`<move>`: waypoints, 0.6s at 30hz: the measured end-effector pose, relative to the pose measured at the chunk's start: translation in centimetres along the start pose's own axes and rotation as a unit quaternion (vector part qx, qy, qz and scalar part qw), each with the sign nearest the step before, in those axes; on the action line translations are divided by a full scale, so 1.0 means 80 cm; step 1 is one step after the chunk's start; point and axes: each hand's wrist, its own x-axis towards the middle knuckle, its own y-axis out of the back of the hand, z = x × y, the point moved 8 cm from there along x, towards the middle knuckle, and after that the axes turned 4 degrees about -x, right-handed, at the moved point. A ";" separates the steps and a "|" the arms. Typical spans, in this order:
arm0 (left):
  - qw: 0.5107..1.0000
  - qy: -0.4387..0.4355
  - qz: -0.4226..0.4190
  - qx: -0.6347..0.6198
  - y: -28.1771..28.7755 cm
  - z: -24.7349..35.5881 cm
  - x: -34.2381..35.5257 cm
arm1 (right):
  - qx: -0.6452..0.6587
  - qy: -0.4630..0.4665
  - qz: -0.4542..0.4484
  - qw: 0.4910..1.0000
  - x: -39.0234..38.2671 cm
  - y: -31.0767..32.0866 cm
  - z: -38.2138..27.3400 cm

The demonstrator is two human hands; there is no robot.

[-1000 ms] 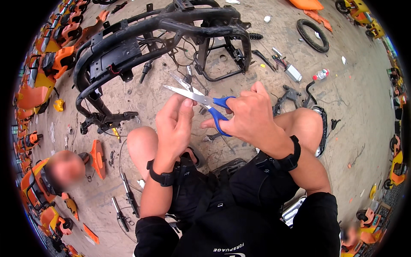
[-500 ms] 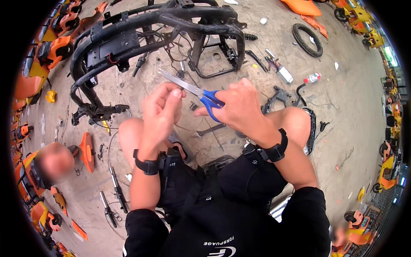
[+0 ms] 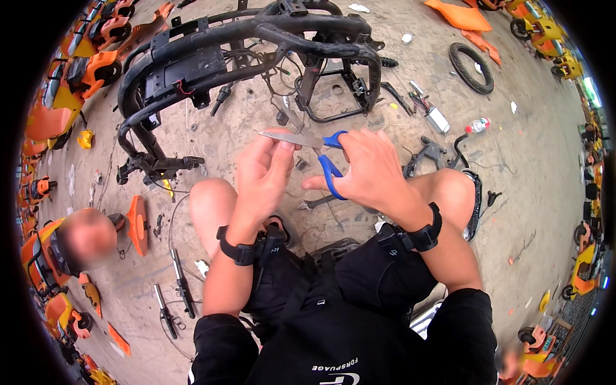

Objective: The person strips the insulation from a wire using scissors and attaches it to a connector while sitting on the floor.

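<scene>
My right hand (image 3: 377,165) grips the blue-handled scissors (image 3: 332,176), its fingers in one loop and the thumb by the other. The scissors are spread apart, with one pointed blade lying across the fingertips of my left hand (image 3: 263,172). That left hand is closed in a pinch, thumb against fingers. What it pinches is too small or too hidden to name. Just beyond both hands stands a bare black scooter frame (image 3: 212,106), with loose cables hanging inside it.
A tyre (image 3: 471,68), a silver box with wires (image 3: 437,119) and a plastic bottle (image 3: 478,125) lie at right. Two shock-absorber-like rods (image 3: 182,282) lie at left, near an orange panel (image 3: 136,224). Yellow-orange scooters line both sides. A person (image 3: 86,237) is at left.
My right hand has spread the scissors, which were nearly closed. The blade now lies across my left fingertips. The whole view has shifted slightly, moving the surroundings rightward.
</scene>
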 end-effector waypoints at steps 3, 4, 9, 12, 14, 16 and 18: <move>1.000 -0.008 -0.007 0.017 -0.007 0.001 0.000 | -0.001 0.008 0.007 1.000 0.000 0.001 -0.002; 1.000 -0.003 -0.008 0.011 -0.008 0.001 0.000 | -0.009 0.012 0.015 1.000 0.000 0.001 -0.002; 0.998 0.047 -0.028 -0.026 -0.009 -0.007 0.001 | -0.061 0.025 0.026 0.997 -0.003 0.000 -0.004; 0.995 0.068 -0.045 -0.054 -0.007 -0.012 0.003 | -0.072 0.055 0.085 0.992 -0.005 0.007 -0.007; 0.992 0.091 -0.047 -0.068 -0.004 -0.012 0.002 | -0.082 0.060 0.077 0.992 -0.006 0.005 -0.011; 0.992 0.090 -0.056 -0.070 -0.005 -0.011 0.002 | -0.088 0.064 0.077 0.991 -0.007 0.005 -0.011; 0.990 0.092 -0.066 -0.080 -0.006 -0.010 0.002 | -0.088 0.069 0.083 0.990 -0.007 0.004 -0.012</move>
